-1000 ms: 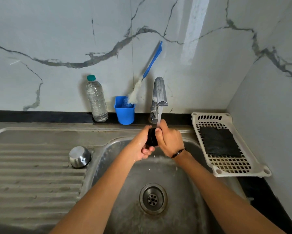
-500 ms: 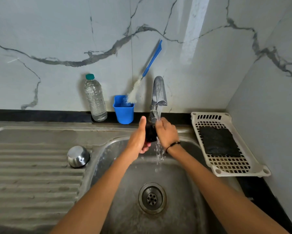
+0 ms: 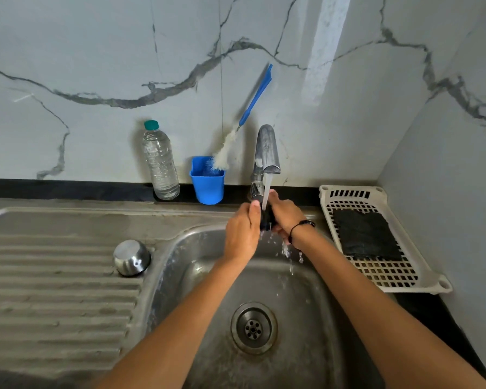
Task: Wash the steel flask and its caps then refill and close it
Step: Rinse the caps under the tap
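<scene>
A small black cap [image 3: 266, 219] is pressed between my left hand [image 3: 243, 234] and my right hand [image 3: 285, 217], right under the running tap [image 3: 266, 153]. Water streams onto the cap and splashes down into the steel sink [image 3: 197, 276]. Most of the cap is hidden by my fingers. A round steel cap [image 3: 131, 257] lies upside down on the ribbed drainboard, left of the basin. The steel flask itself is not in view.
A clear water bottle [image 3: 161, 164] with a green lid and a blue cup [image 3: 207, 179] holding a blue-handled bottle brush [image 3: 244, 119] stand against the marble wall. A white slotted tray [image 3: 404, 276] with a dark scrub pad [image 3: 365, 237] sits right of the sink.
Both hands have shifted a little up toward the tap and turned the black cap between them under the stream. Splashing below the hands has increased.
</scene>
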A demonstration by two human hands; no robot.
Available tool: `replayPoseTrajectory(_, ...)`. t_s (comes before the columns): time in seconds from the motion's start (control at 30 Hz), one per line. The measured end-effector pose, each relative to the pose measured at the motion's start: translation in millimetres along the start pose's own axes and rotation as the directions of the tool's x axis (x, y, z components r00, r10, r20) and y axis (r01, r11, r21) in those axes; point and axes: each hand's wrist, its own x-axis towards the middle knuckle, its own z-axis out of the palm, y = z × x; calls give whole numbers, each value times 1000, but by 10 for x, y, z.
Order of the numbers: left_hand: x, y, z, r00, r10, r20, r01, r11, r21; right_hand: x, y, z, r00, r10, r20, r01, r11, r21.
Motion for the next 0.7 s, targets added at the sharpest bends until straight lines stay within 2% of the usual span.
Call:
replayPoseTrajectory(0.07,-24,-51,83,995,95,-23,-95,995,2,-58,-28,-56,997,68,46,-71,996,49)
replayPoseTrajectory(0.1,-32,-37,116,995,85,-46,-86,996,-15,-76,-32,-52,995,80,55,-83,995,57)
replayPoseTrajectory(0.17,-5,60,137,994,-76,-77,69,994,-89,-89,-9,13,1000,16,0,-16,1000,-27)
replayPoseTrajectory(0.23,77,175,112,947,-322,5,319,935,-157,-107,57,98,984,-122,-129,104,986,-133)
replayPoseTrajectory(0.3,159,261,38,830,-519,203,557,791,-254,-173,119,144,939,-257,-228,202,950,-238)
replayPoseTrajectory(0.37,210,324,-71,682,-601,416,726,629,-280,-222,168,133,879,-400,-261,284,877,-387)
replayPoseTrajectory(0.47,296,297,-225,487,-602,633,808,585,-66,-275,226,83,730,-660,-177,486,683,-545)
replayPoseTrajectory(0.53,327,270,-286,386,-585,713,810,585,41,-270,265,40,706,-700,-106,550,636,-541)
replayPoseTrajectory(0.57,319,268,-284,381,-579,721,811,584,41,-255,304,39,682,-725,-98,563,605,-563)
replayPoseTrajectory(0.6,291,288,-258,413,-575,706,813,582,-1,-276,294,41,708,-701,-82,551,622,-557)
replayPoseTrajectory(0.63,257,308,-201,483,-581,656,812,577,-87,-282,277,57,737,-668,-107,524,664,-534)
replayPoseTrajectory(0.67,225,326,-129,571,-594,566,796,568,-206,-272,271,83,733,-654,-189,483,695,-533)
replayPoseTrajectory(0.7,194,344,-59,652,-607,455,755,574,-317,-238,295,116,760,-602,-245,426,747,-511)
